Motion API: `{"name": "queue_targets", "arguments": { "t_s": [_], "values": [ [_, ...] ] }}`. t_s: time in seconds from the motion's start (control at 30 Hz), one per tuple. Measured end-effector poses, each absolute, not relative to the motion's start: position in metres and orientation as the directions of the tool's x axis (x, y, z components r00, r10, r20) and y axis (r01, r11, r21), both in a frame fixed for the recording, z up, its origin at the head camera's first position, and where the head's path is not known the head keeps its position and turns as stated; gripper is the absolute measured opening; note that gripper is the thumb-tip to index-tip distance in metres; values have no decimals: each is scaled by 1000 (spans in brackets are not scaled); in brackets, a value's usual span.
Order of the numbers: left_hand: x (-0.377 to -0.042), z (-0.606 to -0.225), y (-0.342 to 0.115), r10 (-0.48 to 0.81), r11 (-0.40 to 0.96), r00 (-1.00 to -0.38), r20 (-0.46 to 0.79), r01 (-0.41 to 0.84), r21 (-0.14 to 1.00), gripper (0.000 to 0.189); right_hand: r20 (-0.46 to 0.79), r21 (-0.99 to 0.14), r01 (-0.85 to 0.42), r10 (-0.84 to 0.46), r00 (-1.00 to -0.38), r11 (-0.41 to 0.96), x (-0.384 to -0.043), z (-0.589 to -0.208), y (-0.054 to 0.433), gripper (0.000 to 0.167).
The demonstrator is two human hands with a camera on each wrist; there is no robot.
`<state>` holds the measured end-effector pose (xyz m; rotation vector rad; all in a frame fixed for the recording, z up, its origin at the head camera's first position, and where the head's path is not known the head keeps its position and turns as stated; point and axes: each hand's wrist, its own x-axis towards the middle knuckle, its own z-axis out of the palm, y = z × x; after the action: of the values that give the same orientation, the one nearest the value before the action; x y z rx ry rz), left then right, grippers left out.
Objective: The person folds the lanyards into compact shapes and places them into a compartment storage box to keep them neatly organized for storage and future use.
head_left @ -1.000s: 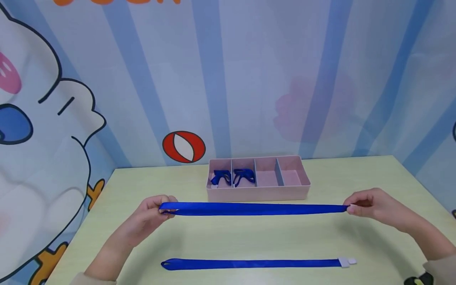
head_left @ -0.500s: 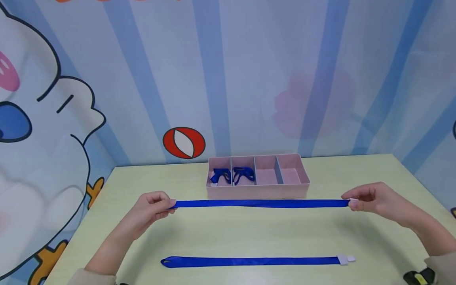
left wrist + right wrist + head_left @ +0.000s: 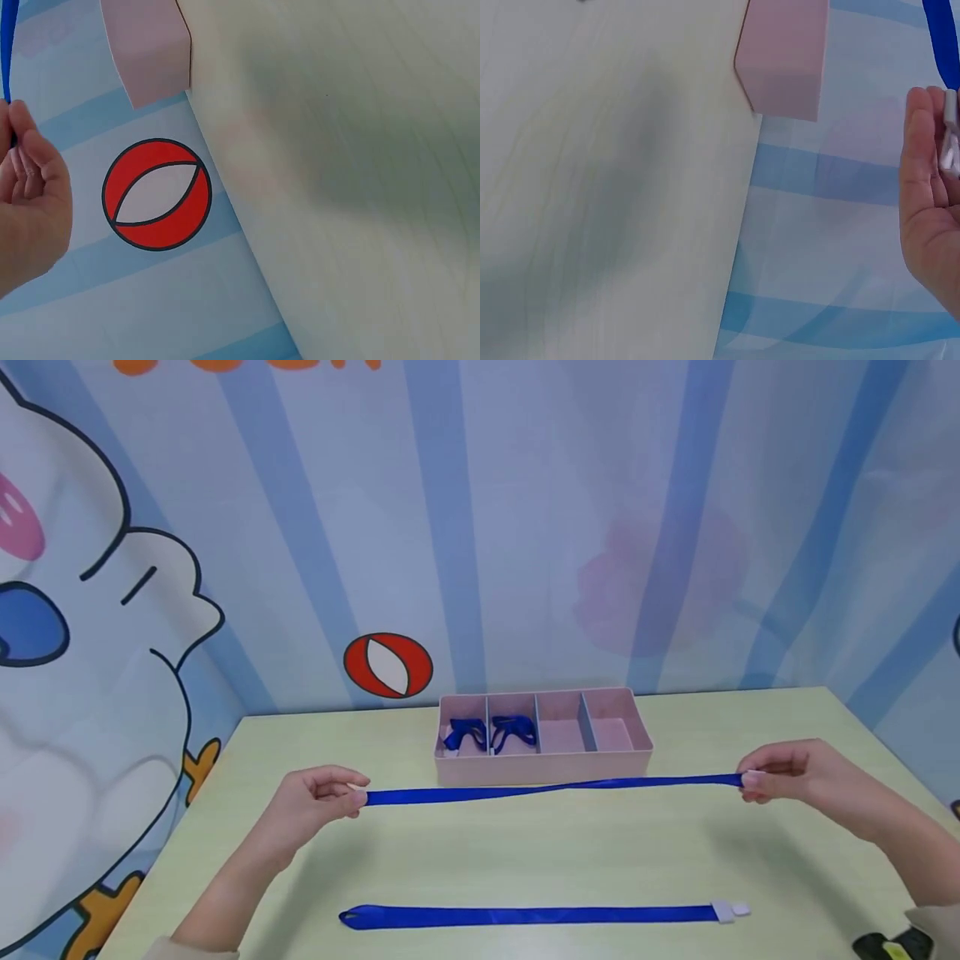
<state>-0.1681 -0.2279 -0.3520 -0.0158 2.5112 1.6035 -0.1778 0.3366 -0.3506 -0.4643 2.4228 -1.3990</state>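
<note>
Desk [image 3: 570, 852] carries pink box [image 3: 543, 768]. Blue lanyard [image 3: 450, 795] stretched above desk, twisted midway. Left hand [image 3: 311, 806], right hand [image 3: 806, 777]: grips clamped on its ends. Looks like straightening step; next move probably calls for untwisting. White clip [image 3: 950, 154] within right grip.

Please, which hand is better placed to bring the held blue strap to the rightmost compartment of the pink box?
Probably the right hand: it pinches the blue strap nearer that compartment; the left hand holds the farther end.
</note>
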Motion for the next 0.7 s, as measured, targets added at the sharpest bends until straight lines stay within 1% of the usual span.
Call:
{"name": "queue_targets", "arguments": {
  "t_s": [0.1,0.2,0.4,0.7],
  "values": [
    [-166,-351,-224,98,556,-991,-94,-24,831,21,-92,-900,-113,-439,-894,420,-177,-349,338,16],
    [-166,-350,-222,128,606,-990,-56,34,795,13,-109,-912,-79,-424,-899,402,-178,-347,338,17],
    [-166,-348,-221,141,595,-986,-85,16,804,14,-132,-928,-36,-418,-899,371,-179,-345,337,21],
    [-170,-350,-222,92,596,-991,-101,-27,803,16,-135,-936,-20,-413,-901,351,-182,-343,337,24]
  ]
}}
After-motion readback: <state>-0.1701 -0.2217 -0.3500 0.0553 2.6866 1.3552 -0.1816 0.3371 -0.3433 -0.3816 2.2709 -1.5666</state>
